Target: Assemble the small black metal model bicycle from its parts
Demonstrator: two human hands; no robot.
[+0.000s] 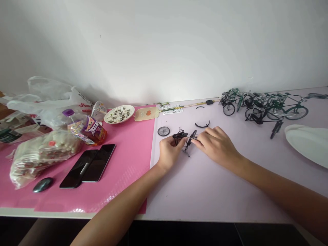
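The left hand (169,152) pinches a black model bicycle (180,136), which sits between both hands; the right hand (217,145) grips a thin pale rod (191,138) directed at it.

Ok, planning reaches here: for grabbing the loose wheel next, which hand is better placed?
Probably the left hand: the loose wheel lies just beyond it, while the right hand is across the small black bicycle. The left grips that bicycle, so it may need freeing first.
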